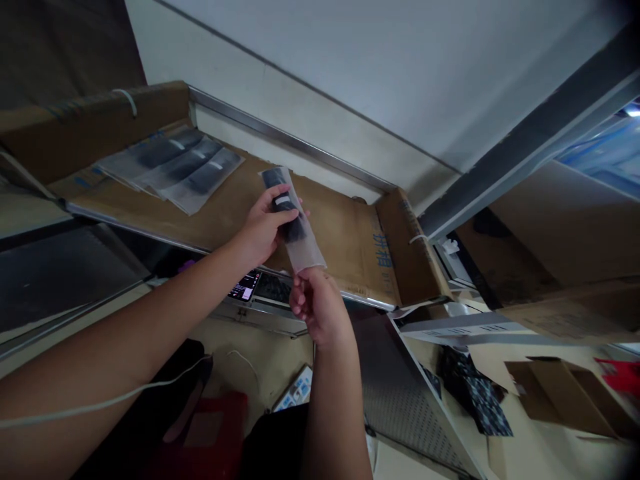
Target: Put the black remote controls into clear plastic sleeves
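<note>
A narrow frosted plastic bag with a dark folded item and a small white band inside is held over the cardboard-lined shelf. My left hand grips its upper part, thumb across the front and fingertips showing at the far edge. At the bag's lower end, the curled fingers of my right hand pinch the edge. Several similar frosted bags lie overlapped on the left of the shelf, each with dark contents and a white band. What the dark item is, I cannot make out.
Cardboard lines the shelf, with raised cardboard sides left and right. A lit phone screen shows below its front edge. An open carton and a dark patterned bag lie lower right. A white cable crosses my left forearm.
</note>
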Demonstrator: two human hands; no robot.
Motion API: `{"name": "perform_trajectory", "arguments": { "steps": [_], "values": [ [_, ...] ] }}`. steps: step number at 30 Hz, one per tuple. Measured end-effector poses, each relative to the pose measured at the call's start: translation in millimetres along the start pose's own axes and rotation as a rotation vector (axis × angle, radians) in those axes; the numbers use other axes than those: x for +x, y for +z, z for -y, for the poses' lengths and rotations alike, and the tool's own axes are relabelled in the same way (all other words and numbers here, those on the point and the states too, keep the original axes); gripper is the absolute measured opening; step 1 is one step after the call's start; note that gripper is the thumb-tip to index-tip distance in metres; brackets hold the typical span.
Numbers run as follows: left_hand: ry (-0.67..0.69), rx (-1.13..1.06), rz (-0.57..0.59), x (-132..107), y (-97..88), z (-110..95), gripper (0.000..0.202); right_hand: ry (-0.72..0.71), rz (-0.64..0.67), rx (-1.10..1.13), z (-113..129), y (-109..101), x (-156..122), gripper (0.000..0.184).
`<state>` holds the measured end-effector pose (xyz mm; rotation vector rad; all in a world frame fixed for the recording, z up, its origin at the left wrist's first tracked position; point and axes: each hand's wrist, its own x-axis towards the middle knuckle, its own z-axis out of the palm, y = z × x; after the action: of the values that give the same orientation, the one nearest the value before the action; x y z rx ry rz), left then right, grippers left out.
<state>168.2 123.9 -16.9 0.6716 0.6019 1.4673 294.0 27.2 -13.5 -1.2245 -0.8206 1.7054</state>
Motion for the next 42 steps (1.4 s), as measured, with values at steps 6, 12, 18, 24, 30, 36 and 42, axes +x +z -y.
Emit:
{"name": "perform_trajectory", "arguments": {
  "steps": [6,12,18,24,30,36,42],
  "values": [
    [0.007,-0.021,0.005,-0.1,0.9,0.6,0.056,0.05,0.055,0.046,-4.3,4.5,3.1,0.027],
    [-0.014,-0.009,0.009,-1.6,2.0,-1.1,0.055,0.041,0.166,-0.101,-0.9,-8.1,-4.0,0.026],
    [-0.011,-0.006,0.029,-1.4,2.2,-1.2,0.055,-0.096,0.222,-0.284,11.4,-38.5,-17.2,0.029],
    [-0.009,0.084,0.04,-5.9,6.4,-0.8,0.054,-0.276,0.005,-0.331,9.7,-39.1,-11.3,0.048],
    [-0.006,0.105,0.041,-5.0,5.9,-0.1,0.054,-0.249,-0.024,-0.361,5.4,-34.2,-1.2,0.031],
    [-0.036,0.083,0.054,-4.5,5.2,-0.8,0.054,-0.228,0.006,-0.38,9.2,-48.0,-10.1,0.026],
    [-0.076,0.068,0.048,-2.9,5.3,-0.5,0.057,-0.25,-0.068,-0.372,10.7,-49.6,-14.6,0.027]
  ]
}}
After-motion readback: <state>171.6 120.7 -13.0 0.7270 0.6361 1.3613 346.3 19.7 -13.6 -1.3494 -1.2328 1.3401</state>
